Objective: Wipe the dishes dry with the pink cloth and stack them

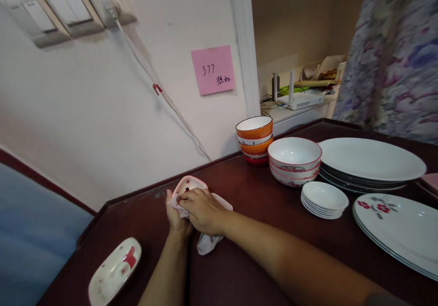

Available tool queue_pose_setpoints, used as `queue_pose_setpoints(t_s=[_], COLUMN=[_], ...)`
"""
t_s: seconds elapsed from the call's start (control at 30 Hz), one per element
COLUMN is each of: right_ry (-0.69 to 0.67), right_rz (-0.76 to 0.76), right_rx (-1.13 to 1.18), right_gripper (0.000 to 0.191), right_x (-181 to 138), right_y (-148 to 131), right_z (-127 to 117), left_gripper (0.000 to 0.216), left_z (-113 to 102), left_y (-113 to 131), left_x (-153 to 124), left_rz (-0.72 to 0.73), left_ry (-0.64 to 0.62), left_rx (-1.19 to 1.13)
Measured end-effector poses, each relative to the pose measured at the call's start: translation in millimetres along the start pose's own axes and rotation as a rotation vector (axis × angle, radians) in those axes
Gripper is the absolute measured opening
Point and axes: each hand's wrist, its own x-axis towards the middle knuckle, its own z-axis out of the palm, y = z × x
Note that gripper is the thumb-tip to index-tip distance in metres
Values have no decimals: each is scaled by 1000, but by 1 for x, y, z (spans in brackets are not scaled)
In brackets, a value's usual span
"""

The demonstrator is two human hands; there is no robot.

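Left hand (176,215): reaches up from below, fingers around the left side of a pink-rimmed dish (197,182), holding it tilted.
Right hand (204,211): comes in from the lower right, forearm slanting across, fingers bent and gripping a pale cloth (208,244) against the dish.
Dish: between both hands, above the dark bench (253,256), near the wall (150,132); the right hand covers part of it.
Cloth: bunched at the fingers, showing on both sides of the right wrist.
Left side: a spotted tray (111,274) with a red mark, well apart from the hands.
Right side: orange-topped bowls (255,135), white bowls (294,160), saucers (325,196), large plates (372,158) and flowered plates (407,228), all stacked clear of the forearm.
Wall fittings: switches (70,7), and a plugged-in cord (164,94).
Pink note (212,71): "377", with "想如" handwritten below.
Alcove: a white router (301,100).
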Motion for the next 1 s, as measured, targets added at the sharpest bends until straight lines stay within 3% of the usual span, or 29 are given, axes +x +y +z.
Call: queue_pose_setpoints(t_s=[0.23, 0.33, 0.5, 0.6, 0.67, 0.73, 0.87, 0.93, 1.0], right_ry=[35, -10, -108, -122, -33, 185, 700, 781, 747], right_rz=[73, 101, 194, 165, 197, 330, 735, 872, 930], right_rx=[-386, -434, -279, 30, 341, 633, 793, 829, 910], right_gripper=[38, 30, 20, 16, 17, 22, 25, 24, 23], right_x=[1, 2, 3, 8, 14, 21, 21, 17, 13], right_y=[14, 14, 8, 10, 17, 27, 61, 75, 81], right_z=[-5, -2, 1, 4, 8, 11, 13, 14, 18], left_gripper=[47, 49, 51, 53, 48, 43, 61, 72, 68], left_z=[6, 5, -4, -6, -4, -2, 1, -1, -3], left_y=[-11, -16, -13, -9, -8, -9, -8, -6, -5], left_x=[4, 6, 7, 7, 7, 6, 3, 2, 3], left_rz=[139, 181, 98, 34, 39, 63, 21, -17, -14], left_ry=[-46, -40, -32, -27, -41, -64, -52, -32, -17], left_rx=[34, 58, 79, 83, 71, 56, -2, -27, -42])
